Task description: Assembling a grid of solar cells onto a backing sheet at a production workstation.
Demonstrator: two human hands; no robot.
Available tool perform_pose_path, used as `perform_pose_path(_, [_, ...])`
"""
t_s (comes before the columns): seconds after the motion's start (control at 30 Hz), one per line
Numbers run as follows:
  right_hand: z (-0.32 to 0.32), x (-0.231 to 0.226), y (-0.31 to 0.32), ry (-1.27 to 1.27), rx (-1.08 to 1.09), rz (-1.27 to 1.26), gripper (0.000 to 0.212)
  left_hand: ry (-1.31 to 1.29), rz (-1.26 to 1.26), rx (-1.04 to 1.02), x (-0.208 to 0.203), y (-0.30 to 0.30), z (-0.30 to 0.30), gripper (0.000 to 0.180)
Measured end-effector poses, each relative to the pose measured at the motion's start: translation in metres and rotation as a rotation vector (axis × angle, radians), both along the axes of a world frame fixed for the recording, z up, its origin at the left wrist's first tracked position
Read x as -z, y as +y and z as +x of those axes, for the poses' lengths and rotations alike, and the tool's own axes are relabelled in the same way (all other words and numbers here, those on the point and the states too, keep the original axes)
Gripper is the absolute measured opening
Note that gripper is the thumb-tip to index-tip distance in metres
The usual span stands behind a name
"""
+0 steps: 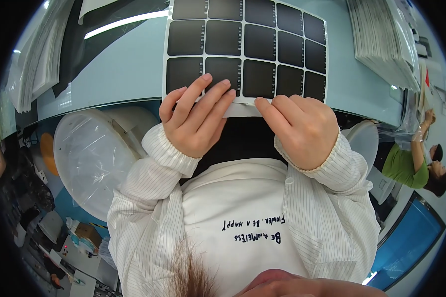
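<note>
A white sheet of black rounded rectangles [260, 42], looking like a sheet of labels, lies on the table before me and reaches its near edge. My left hand [193, 119] rests on the sheet's near left part, fingers stretched out and slightly apart over the lower black rectangles; its thumb is hidden. Along the near edge, right of the middle, my right hand [305, 128] is closed with thumb and forefinger pinching the sheet's white border. A small piece of that border looks lifted or creased beside the right fingertips. The strip below the edge hangs slightly toward me.
Stacked sheets [384, 42] stand at the table's right, with another stack [39, 59] at the left. Dark glossy material [101, 34] lies on the pale blue table [109, 81]. A plastic-lined bin [91, 158] is below left. A person in green [406, 166] works far right.
</note>
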State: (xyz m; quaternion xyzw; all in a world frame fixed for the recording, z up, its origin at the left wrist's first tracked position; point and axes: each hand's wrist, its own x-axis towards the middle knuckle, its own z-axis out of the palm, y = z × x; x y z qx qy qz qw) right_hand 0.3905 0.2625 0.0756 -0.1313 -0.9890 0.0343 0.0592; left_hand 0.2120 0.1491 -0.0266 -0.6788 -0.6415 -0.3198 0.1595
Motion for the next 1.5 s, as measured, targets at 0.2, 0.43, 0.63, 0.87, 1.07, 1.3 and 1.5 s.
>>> perform_pose_path(0.2, [0.001,-0.004,0.001,-0.028,-0.010,-0.005,0.031,0.090,-0.008,0.015,-0.008,-0.002,-0.006,0.020])
perform_pose_path(0.43, [0.004,-0.004,0.008,-0.044,0.005,-0.026,0.028,0.153,-0.016,-0.003,-0.005,-0.001,-0.012,0.021])
perform_pose_path(0.63, [0.011,-0.007,0.010,-0.038,0.032,-0.001,0.028,0.133,-0.031,0.005,-0.010,0.000,-0.014,0.021])
perform_pose_path(0.87, [0.024,-0.008,0.013,-0.033,0.065,0.010,0.027,0.137,-0.019,0.022,-0.013,0.001,-0.015,0.022])
perform_pose_path(1.07, [0.038,-0.008,0.015,-0.036,0.102,0.018,0.026,0.125,-0.037,0.052,-0.008,-0.003,-0.016,0.026])
perform_pose_path(1.3, [0.050,-0.005,0.018,-0.025,0.145,0.027,0.024,0.134,-0.046,0.042,-0.015,0.001,-0.014,0.023])
perform_pose_path(1.5, [0.051,-0.002,0.018,-0.009,0.146,0.049,0.023,0.107,-0.080,0.036,-0.017,0.002,-0.012,0.018])
